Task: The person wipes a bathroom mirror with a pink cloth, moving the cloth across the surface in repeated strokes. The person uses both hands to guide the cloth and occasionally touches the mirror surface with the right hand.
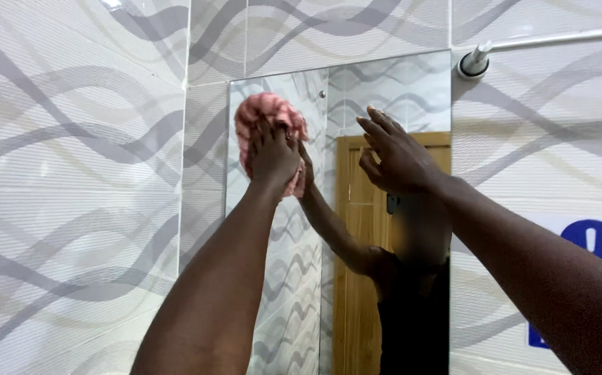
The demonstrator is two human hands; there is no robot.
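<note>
Clearly the left hand (pixel 271 154) grips a pink cloth (pixel 266 118) against the mirror's (pixel 384 90) upper left; the right hand (pixel 398 158) rests open on the glass. Firm, overlapping strokes seem best.

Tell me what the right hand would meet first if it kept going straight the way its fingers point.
Probably the mirror: the right hand is open, fingers aimed up-left at the glass. How near it already is cannot be judged.

One sign (pixel 592 239) on tiled wall, lower right, partly behind arm: white rect. w/ blue round mark on top, blue patch at bottom.
</note>
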